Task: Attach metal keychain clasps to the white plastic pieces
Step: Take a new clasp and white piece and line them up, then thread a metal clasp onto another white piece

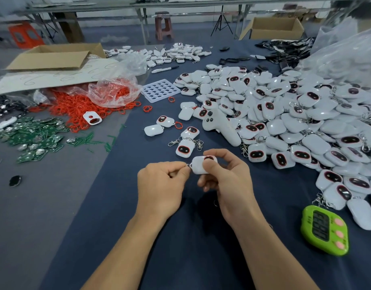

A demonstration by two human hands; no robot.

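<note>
Steady the piece, gripped in the right hand just above the worktop near the pile, hold the clasp, pinched in the left hand at the piece's left corner, and ease it through the eyelet (too small to see) without twisting.

We're seeing the bench, blue cloth over it, carrying a big heap of white plastic pieces right, red rings and green circuit boards lying left, a holed white tray sitting mid, green timer lying near-right.
</note>
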